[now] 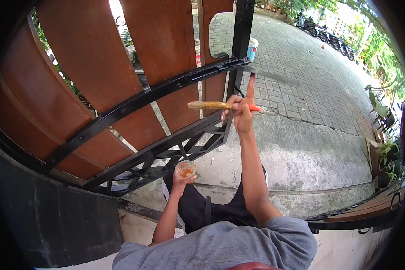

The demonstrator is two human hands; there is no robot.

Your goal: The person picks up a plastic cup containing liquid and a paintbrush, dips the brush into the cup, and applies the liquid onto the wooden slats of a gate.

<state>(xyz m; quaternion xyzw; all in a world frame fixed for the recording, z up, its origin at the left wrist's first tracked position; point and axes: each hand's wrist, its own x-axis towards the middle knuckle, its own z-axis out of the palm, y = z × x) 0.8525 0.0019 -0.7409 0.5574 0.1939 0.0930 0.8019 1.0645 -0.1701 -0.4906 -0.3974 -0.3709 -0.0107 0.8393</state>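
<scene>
My left hand (182, 183) is wrapped round a clear glass jar (185, 170) with some amber liquid in it, held low in front of my lap. My right hand (241, 110) grips a paintbrush (213, 105) by its handle, whose end is orange-red. The brush lies about level, bristles pointing left toward the gate's brown boards. One finger of my right hand stretches out to the blurred end of a black metal bar (227, 66) on the gate. Whether the fingertip touches the bar, I cannot tell.
The gate (144, 45) has brown boards in a black metal frame. A blue and white bucket (252, 48) stands behind its edge on grey paving (292, 67). Parked motorbikes (330, 36) are at the upper right. Plants (384, 155) line the right side.
</scene>
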